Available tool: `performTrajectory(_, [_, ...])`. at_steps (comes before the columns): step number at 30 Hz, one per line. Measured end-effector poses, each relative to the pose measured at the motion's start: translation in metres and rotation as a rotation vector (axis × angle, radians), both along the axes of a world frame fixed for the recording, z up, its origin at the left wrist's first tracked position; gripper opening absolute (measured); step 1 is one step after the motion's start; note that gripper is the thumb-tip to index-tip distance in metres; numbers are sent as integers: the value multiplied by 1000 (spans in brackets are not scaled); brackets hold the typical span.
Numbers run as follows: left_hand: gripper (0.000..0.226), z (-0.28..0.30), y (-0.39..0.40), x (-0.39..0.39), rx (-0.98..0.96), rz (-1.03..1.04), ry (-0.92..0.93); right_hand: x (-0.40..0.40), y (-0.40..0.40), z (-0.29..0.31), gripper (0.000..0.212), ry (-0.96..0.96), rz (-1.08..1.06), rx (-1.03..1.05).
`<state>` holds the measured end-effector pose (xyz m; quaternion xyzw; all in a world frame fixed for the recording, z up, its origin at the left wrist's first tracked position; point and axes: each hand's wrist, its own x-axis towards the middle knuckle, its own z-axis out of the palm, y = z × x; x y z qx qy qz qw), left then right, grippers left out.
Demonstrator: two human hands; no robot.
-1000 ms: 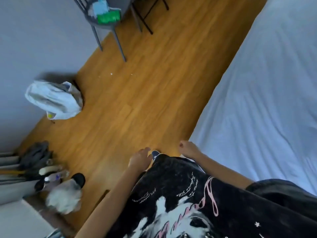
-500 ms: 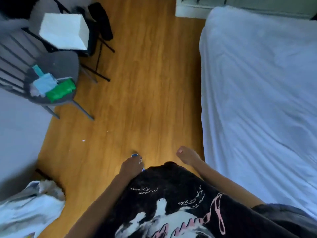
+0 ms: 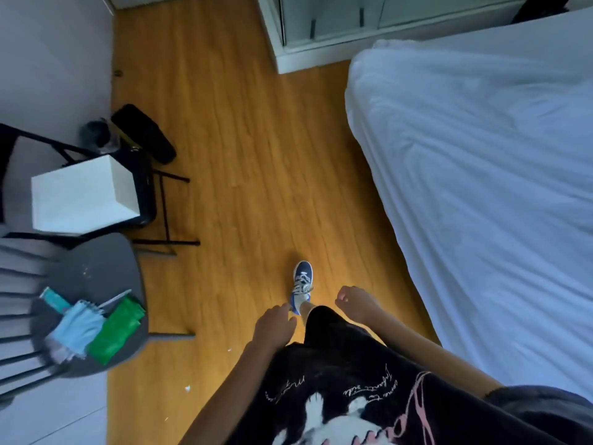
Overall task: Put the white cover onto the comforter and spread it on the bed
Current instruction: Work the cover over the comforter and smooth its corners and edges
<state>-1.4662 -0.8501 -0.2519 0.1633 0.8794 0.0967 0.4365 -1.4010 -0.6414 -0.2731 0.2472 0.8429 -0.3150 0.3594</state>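
Observation:
The bed fills the right side, covered by a wrinkled white sheet. No comforter or separate white cover shows apart from that. My left hand hangs in front of my body with loosely curled fingers and holds nothing. My right hand hangs beside it, nearer the bed's edge, fingers curled loosely, also holding nothing. Both hands are clear of the bed. My blue sneaker steps forward on the wooden floor.
A grey round-seat chair with green and light blue items stands at the left. Behind it a black folding chair carries a white box. A black object lies by the wall. A white cabinet stands at the bed's far end.
The view has swung forward along the aisle beside the bed. The white bag at the left has left the frame and the cabinet has come into view. Both hands stay hanging and hold nothing.

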Motion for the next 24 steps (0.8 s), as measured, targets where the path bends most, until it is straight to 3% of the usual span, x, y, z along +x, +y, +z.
performTrajectory(14, [35, 23, 139, -361, 8, -70, 15, -331, 122, 24, 31, 24, -152, -65])
performTrajectory(18, [21, 4, 204, -469, 39, -155, -1, -419, 174, 6, 30, 6, -256, -50])
performTrajectory(22, [33, 4, 272, -582, 43, -272, -40, -505, 222, 8, 31, -13, -406, -13])
performTrajectory(24, [28, 12, 311, -639, 57, -322, -61, -546, 245, 14, 31, -7, -503, -9])
